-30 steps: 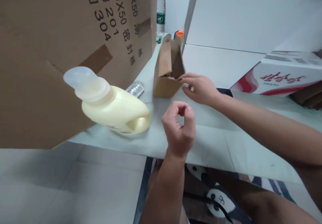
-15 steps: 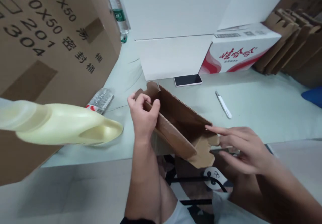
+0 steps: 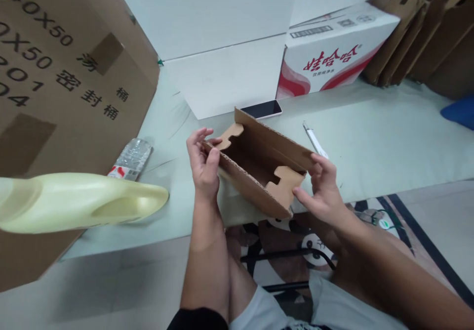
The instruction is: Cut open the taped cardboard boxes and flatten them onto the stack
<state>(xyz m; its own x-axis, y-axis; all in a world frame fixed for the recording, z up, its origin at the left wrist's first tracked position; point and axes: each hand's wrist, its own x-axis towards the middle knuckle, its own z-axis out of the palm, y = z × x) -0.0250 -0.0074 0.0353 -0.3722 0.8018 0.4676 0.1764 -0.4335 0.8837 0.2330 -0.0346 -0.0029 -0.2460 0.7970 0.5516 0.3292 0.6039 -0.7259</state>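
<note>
A small brown cardboard box (image 3: 255, 184) with its top open is held between my hands at the table's front edge. My left hand (image 3: 205, 164) grips its left end, the thumb on the near wall and the fingers behind the corner. My right hand (image 3: 321, 186) holds the right end, thumb against the notched end flap and fingers around the far corner. Both notched end flaps are folded inward over the opening, and the far wall stands up. Behind my right hand lies a white utility knife (image 3: 314, 140), partly covered. A phone (image 3: 263, 109) lies beyond the box.
A large printed carton (image 3: 74, 98) fills the left, with a pale yellow plastic container (image 3: 85, 199) before it and a plastic-wrapped pack (image 3: 132, 158) nearby. A white-and-red box (image 3: 333, 48), white panels (image 3: 229, 73) and several folded cardboard pieces (image 3: 403, 33) line the back. Something blue (image 3: 459, 112) sits far right.
The right end flap has gone from hanging outward to folded in over the opening. My right hand has moved up to grip the box's right corner. The view has shifted slightly.
</note>
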